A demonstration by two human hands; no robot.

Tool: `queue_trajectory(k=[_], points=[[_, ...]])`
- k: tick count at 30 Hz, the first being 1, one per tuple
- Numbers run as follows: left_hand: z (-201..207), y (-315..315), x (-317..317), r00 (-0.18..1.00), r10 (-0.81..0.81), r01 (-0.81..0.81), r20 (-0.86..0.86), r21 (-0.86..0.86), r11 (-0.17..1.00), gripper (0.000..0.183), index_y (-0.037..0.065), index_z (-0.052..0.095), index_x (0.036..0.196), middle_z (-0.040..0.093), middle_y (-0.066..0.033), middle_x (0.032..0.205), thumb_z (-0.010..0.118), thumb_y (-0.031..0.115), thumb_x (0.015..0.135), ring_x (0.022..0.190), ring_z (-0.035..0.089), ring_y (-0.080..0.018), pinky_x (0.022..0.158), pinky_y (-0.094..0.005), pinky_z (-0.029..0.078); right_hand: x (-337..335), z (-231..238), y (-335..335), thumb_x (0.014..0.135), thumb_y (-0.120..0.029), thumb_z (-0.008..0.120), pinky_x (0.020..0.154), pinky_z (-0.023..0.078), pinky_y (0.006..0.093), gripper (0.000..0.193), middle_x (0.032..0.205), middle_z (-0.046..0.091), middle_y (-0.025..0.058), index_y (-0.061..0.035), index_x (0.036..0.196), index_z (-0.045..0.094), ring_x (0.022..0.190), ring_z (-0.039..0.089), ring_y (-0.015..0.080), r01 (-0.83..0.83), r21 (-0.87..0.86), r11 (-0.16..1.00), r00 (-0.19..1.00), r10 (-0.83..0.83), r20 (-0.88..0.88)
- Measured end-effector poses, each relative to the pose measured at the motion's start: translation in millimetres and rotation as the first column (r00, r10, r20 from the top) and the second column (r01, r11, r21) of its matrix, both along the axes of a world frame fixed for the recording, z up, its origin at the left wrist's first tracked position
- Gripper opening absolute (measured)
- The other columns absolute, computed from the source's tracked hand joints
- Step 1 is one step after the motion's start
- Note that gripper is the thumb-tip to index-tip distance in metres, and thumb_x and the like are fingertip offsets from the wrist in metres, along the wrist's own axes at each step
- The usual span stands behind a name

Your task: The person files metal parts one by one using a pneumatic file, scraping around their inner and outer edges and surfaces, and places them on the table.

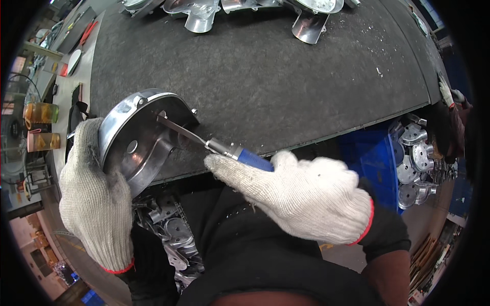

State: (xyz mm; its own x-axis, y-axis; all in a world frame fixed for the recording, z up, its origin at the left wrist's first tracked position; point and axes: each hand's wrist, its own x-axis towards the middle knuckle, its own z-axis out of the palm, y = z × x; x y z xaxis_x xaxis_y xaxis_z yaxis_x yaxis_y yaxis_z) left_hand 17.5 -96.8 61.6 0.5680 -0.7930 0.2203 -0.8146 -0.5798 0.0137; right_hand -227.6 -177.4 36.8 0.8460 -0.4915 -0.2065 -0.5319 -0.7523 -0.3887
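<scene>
Gripped in my left hand (99,199), a bowl-shaped cast metal housing (113,132) is tilted up at the near left edge of the dark tabletop. Its hollow inside, with a round hole and a curved channel, faces right. My right hand (311,199) is closed round the blue grip of a file-like tool (253,159) with a metal collar and a long narrow blade. The blade reaches into the housing, its tip by a small boss near the upper inner wall. Whether the tip touches cannot be made out. Both hands wear whitish knitted gloves with red cuffs.
More metal housings (199,20) lie along the far edge of the dark-topped table (245,81). A blue crate (375,168) stands at the right beside stacked metal parts (418,158). Below the near edge sit more metal parts (178,232). Cups (43,142) stand at the left.
</scene>
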Motion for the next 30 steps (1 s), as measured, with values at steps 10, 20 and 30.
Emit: queue_trajectory(k=[10,20,30], points=[[-7,8,-12,0.996,-0.035,0.04,0.077,-0.064,0.997,0.046,0.011,0.07,0.127,0.077,-0.0123,0.11,0.08,0.004,0.083,0.101,0.076,-0.0278,0.084,-0.0387,0.061,-3,-31,-30,0.102,-0.027,0.063,0.048,0.054,0.0284,0.077,0.095,0.071,0.0123,-0.0255,0.168,0.023,0.056,0.06,0.0117,0.28,0.957,0.07,0.906,-0.348,-0.24],[-1,13,-9,0.999,-0.029,0.028,-0.014,-0.102,0.994,0.045,0.014,0.069,0.125,0.076,-0.0136,0.108,0.08,0.001,0.083,0.101,0.075,-0.0318,0.083,-0.0398,0.058,2,-38,7,0.099,-0.03,0.065,0.058,0.057,0.0411,0.075,0.074,0.063,0.0145,-0.0272,0.166,0.03,0.06,0.067,0.0313,0.045,0.297,0.954,0.993,-0.076,0.091],[-93,129,29,0.827,-0.033,-0.28,-0.561,-0.462,0.841,0.029,-0.003,0.066,0.121,0.073,-0.0132,0.113,0.075,0.011,0.097,0.107,0.067,-0.0195,0.095,-0.0324,0.053,-71,-41,32,0.092,-0.03,0.072,0.062,0.058,0.0398,0.063,0.089,0.069,0.0088,-0.0233,0.152,0.054,0.065,0.069,0.03,0.293,0.259,0.92,0.92,-0.345,0.185]])
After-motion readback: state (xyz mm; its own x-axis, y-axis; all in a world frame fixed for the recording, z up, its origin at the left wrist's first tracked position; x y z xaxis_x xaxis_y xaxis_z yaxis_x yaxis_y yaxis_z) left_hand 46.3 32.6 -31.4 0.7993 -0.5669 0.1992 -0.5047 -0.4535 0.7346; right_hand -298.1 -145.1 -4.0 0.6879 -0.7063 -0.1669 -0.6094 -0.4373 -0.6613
